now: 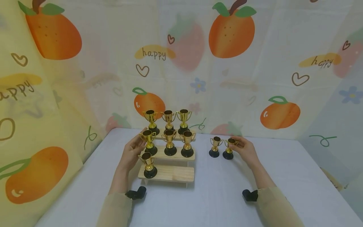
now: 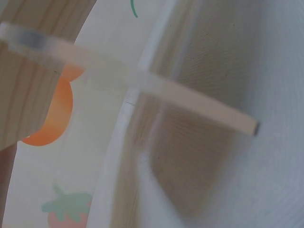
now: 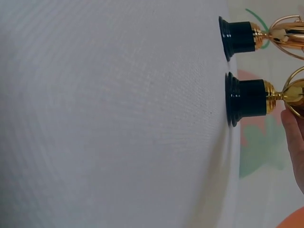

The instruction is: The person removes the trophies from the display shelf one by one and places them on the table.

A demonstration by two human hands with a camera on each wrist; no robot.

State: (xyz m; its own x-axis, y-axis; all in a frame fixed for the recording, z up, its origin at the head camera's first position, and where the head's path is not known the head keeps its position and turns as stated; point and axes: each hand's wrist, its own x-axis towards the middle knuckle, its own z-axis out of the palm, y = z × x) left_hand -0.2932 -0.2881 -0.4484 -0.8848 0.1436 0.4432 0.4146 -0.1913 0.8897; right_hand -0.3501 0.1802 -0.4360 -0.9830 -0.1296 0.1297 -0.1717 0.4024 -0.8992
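My right hand (image 1: 246,150) pinches a small gold trophy cup (image 1: 228,153) by its upper part. That cup's black base stands on the white table, and the right wrist view shows a fingertip (image 3: 293,137) at its bowl. Just left of it is another gold trophy (image 1: 214,150). My left hand (image 1: 133,153) is at the left side of a tiered wooden stand (image 1: 175,173), beside the middle tier's leftmost trophy (image 1: 149,142). Its fingertips are partly hidden there, so whether they grip the trophy or the stand is unclear. The left wrist view shows the stand's planks (image 2: 28,71) close up.
Three trophies stand on the top tier (image 1: 159,135), three on the middle tier, and one trophy (image 1: 149,168) at the bottom tier's left end. A fruit-patterned cloth (image 1: 181,78) hangs behind the white table (image 1: 215,189).
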